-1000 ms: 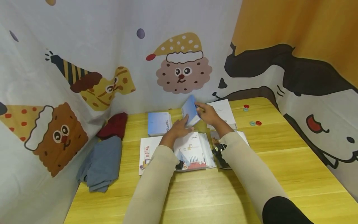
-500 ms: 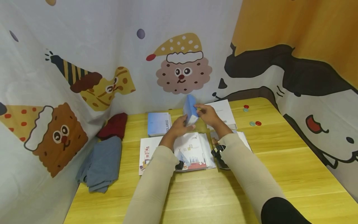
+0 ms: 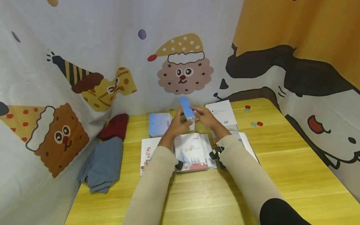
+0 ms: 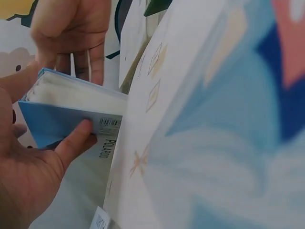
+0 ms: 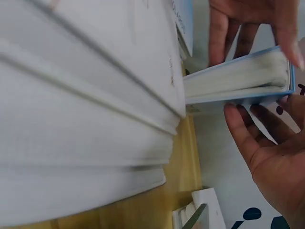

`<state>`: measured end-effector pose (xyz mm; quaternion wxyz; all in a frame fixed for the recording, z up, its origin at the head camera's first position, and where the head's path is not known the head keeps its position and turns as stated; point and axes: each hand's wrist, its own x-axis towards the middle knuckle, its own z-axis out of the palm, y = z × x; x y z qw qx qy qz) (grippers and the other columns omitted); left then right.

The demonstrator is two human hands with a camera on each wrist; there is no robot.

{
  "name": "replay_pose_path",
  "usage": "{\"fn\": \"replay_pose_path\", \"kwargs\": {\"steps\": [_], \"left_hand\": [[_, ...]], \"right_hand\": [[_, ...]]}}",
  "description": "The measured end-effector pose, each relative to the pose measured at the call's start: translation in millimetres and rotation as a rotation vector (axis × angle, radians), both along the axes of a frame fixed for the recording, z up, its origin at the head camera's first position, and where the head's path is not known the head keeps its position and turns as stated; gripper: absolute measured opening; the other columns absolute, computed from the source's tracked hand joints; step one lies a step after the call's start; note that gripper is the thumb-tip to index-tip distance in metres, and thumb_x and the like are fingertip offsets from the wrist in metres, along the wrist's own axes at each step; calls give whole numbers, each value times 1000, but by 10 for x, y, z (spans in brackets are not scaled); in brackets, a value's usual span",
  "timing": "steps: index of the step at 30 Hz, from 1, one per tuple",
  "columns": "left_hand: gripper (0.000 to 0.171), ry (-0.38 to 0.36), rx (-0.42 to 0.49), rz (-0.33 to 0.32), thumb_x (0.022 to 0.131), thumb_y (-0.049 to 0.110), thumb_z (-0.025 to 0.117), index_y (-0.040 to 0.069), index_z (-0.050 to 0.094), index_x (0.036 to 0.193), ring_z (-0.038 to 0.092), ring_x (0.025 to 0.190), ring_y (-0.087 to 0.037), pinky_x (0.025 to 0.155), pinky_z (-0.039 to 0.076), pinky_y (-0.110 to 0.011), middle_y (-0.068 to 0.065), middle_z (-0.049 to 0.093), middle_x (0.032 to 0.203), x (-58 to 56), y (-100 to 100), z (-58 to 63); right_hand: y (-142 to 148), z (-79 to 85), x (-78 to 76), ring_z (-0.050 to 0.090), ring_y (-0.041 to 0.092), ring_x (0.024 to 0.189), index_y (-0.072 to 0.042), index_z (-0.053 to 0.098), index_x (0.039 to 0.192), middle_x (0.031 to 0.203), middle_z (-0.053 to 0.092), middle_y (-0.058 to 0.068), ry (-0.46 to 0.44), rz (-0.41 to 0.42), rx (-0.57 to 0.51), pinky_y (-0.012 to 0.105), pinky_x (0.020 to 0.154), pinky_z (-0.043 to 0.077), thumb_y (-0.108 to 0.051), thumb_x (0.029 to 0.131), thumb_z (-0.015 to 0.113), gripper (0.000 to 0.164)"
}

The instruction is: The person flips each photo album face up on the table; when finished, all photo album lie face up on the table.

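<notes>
A small blue photo album (image 3: 187,107), lettered POLAROID on its cover, stands on edge between both hands, its spine up and its white page edges (image 5: 238,78) showing in the wrist views. My left hand (image 3: 177,125) grips it from the left, the thumb (image 4: 78,136) lying along the cover near the barcode. On the right side my right hand (image 3: 207,117) holds it with its fingertips at the other cover. Just in front lies a stack of white illustrated albums (image 3: 191,151). A second blue album (image 3: 159,123) lies flat to the left.
A white book (image 3: 222,114) lies behind the right hand, another (image 3: 248,143) by the right wrist. Red and green buttons (image 3: 257,124) lie farther right. Folded grey cloth (image 3: 105,164) and a dark red cloth (image 3: 114,126) are at left. A printed curtain (image 3: 126,37) hangs behind the table (image 3: 197,197).
The held blue album has turned from a slanted pose, cover showing, to upright with its spine facing up. Both hands have shifted slightly left with it.
</notes>
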<state>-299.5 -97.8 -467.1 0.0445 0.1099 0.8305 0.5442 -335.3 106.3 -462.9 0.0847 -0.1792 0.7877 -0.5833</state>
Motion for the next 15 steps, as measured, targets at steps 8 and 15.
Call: {"fn": "replay_pose_path", "kwargs": {"steps": [8,15], "left_hand": [[82,27,-77,57,108,56,62,28,24,176,47,156,-48,126,43,-62,-21,33,178,-32,-61,61],[76,-6,-222,111,110,52,61,21,33,173,31,166,-45,136,26,-61,-18,33,179,-31,-108,42]], "right_hand": [[13,-67,-38,60,45,146,-15,48,166,169,51,18,-30,40,97,56,109,60,-22,115,55,51],[26,-141,-79,47,48,156,-19,53,163,171,46,20,25,57,389,63,127,41,-33,112,63,54]]}}
